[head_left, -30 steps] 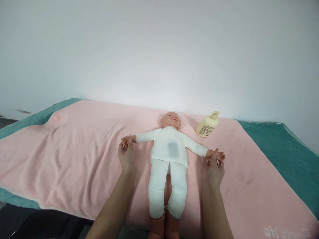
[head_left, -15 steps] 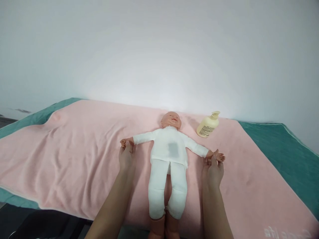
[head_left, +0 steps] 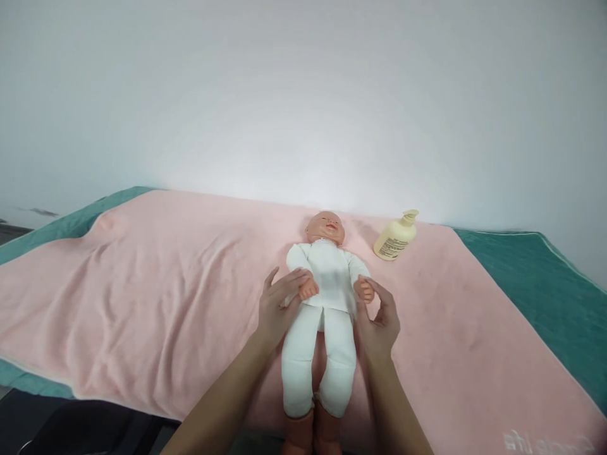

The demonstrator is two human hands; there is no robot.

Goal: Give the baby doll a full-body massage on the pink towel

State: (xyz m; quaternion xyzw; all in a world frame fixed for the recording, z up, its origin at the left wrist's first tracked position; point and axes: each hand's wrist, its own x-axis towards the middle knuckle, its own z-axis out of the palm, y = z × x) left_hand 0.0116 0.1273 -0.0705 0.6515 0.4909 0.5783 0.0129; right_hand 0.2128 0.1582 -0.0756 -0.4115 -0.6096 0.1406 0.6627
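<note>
One doll between both hands

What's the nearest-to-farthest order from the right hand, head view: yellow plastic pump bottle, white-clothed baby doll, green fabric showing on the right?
1. White-clothed baby doll: touching the right hand.
2. Yellow plastic pump bottle: beyond that hand.
3. Green fabric: far right, past the soft pink blanket.
</note>
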